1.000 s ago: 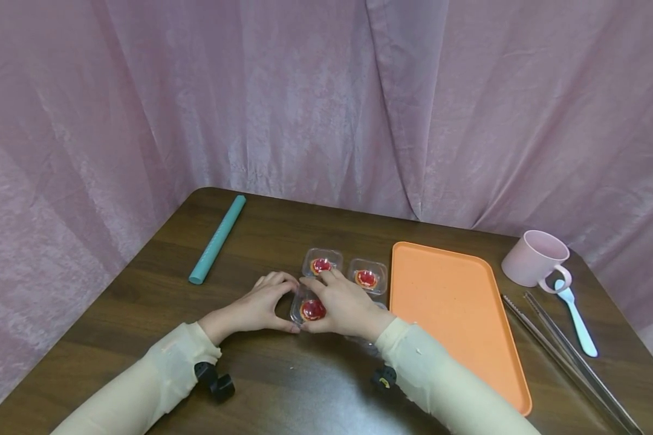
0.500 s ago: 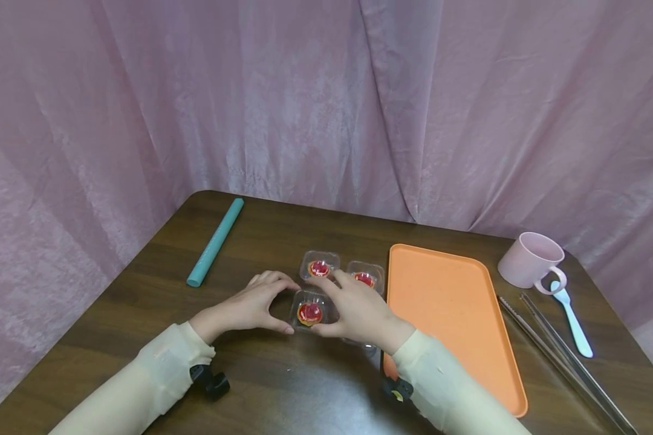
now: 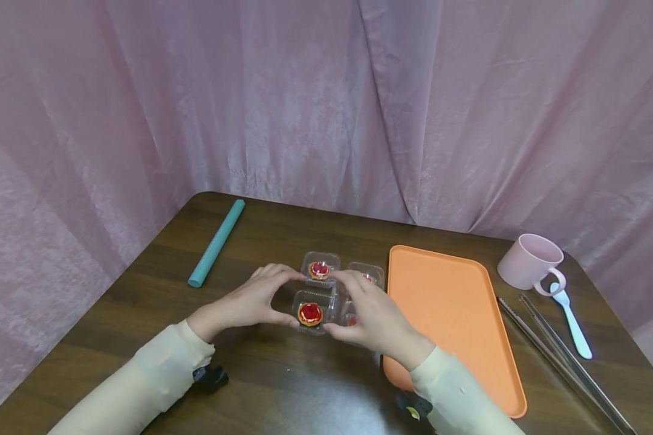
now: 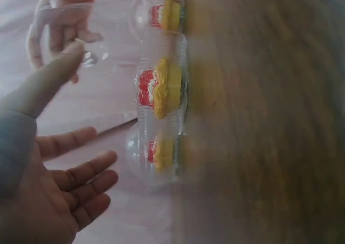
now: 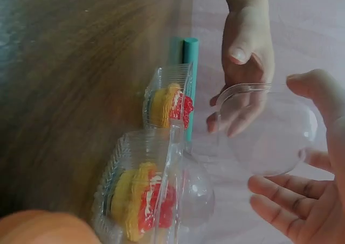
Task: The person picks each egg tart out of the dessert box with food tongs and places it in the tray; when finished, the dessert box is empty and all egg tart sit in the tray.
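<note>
Between my hands a clear plastic box base [image 3: 308,333] holds a small red-topped tart [image 3: 310,313], uncovered from above. A clear domed lid [image 5: 269,133] is up off it; whether it is hinged to the base cannot be told. My right hand [image 3: 378,319] holds this lid by its edges between thumb and fingers. My left hand [image 3: 250,305] stands at the box's left with fingers spread and fairly straight. In the left wrist view its thumb overlaps the lid; contact is unclear. Another boxed tart [image 3: 319,270] sits behind, and others are partly hidden by my right hand.
An orange tray [image 3: 441,302] lies to the right. Past it are metal tongs [image 3: 566,362], a pink mug [image 3: 530,261] and a light-blue knife-like utensil [image 3: 574,323]. A teal rod [image 3: 216,244] lies at the back left of the wooden table [image 3: 272,386].
The near-left box's lid has come up off the tart. My right hand has moved right with it, away from my left hand, which shifted only slightly.
</note>
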Available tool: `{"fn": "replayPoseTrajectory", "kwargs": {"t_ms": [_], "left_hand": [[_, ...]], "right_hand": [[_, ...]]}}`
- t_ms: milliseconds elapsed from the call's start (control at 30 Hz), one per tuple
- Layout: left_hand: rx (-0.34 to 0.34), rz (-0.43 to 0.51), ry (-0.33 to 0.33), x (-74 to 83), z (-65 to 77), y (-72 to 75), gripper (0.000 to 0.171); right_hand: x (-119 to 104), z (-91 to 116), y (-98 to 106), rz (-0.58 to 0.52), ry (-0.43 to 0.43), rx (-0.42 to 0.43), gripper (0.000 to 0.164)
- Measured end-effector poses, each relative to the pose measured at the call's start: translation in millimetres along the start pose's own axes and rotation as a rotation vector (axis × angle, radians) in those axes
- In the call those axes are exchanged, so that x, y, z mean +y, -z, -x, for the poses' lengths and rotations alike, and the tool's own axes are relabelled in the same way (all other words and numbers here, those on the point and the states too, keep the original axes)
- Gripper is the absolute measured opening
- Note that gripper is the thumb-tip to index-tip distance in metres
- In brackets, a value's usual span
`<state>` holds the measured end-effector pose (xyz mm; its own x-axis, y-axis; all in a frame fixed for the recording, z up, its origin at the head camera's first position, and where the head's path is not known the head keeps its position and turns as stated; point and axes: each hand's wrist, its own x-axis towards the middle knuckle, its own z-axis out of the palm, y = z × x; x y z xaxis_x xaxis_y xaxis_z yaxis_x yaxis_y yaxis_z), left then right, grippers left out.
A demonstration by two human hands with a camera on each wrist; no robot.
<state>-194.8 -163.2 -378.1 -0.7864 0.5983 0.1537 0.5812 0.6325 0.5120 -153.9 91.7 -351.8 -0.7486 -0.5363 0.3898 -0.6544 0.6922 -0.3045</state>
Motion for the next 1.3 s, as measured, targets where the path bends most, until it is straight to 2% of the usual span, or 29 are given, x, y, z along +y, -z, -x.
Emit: {"fn": "replayPoseTrajectory", "kwargs": {"t_ms": [167,367,533,700,1000,1300], "left_hand": [[0.047,-0.026,-0.083,16.9,-3.8,1.9,0.081],[0.099,-0.013,-0.181,38.2,-6.1,0.6,0.087],[0.113,-0.018,-0.262,52.7,-6.0,-4.8,0.089],[0.096,-0.032,-0.282,61.9,-3.6,-10.4,0.091],[0.035,-0.104,-0.251,70.3,-0.4,-7.0,0.087],[0.0,-0.266,-0.293,71.5,6.0,-1.9,0.085]], "right_hand": [[1,10,3,-0.021,0.042,0.095,0.08],[0,22,3,-0.058,0.076,0.183,0.082],[-2,32,2,-0.11,0.051,0.232,0.08],[-4,42,-1,-0.158,0.0,0.255,0.08],[-3,56,-4,-0.213,-0.009,0.235,0.081],[-7,60,-6,-0.159,-0.049,0.099,0.084]]}}
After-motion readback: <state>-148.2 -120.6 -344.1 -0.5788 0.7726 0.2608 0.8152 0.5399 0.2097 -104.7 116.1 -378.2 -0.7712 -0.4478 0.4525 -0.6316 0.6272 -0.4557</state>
